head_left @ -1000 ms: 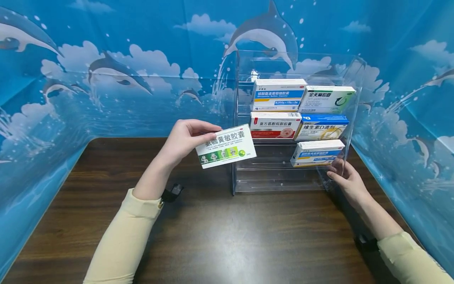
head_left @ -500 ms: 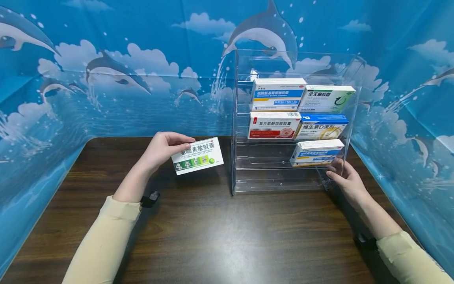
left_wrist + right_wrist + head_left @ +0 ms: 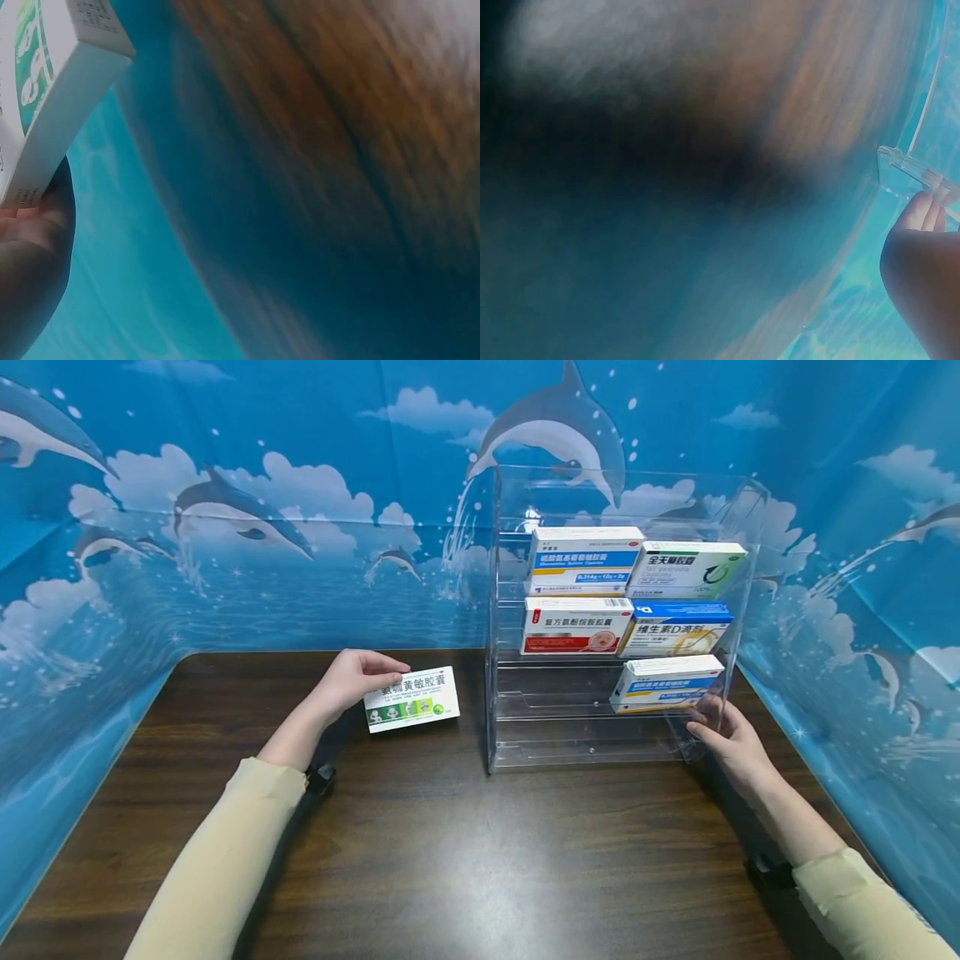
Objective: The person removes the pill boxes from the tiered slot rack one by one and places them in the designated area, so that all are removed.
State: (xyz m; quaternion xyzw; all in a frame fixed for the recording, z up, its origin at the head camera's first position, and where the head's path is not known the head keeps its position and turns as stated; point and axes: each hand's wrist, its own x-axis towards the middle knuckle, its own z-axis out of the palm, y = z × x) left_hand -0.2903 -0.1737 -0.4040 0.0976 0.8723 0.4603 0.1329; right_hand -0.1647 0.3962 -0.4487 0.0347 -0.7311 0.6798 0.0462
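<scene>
My left hand [image 3: 351,682] pinches a white and green medicine box [image 3: 412,699] by its upper left corner, left of the clear rack and close over the table. The left wrist view shows the end of that medicine box [image 3: 71,90] above my thumb side. My right hand [image 3: 733,745] grips the lower right side of the clear acrylic rack [image 3: 585,752], fingers behind the panel and thumb in front. In the right wrist view, fingertips [image 3: 922,210] lie against the rack's clear edge [image 3: 915,166].
The rack's tiers carry a blue and white box [image 3: 585,562], a green and white box [image 3: 686,570], a red and white box [image 3: 576,627], a vitamin D box [image 3: 675,629] and a lower blue and white box [image 3: 667,683]. A dolphin-print curtain [image 3: 300,585] surrounds the brown table [image 3: 450,843].
My left hand has carried the white and green box leftward and down, away from the rack, with only a slight shift in the last half second. The right hand keeps its place on the rack.
</scene>
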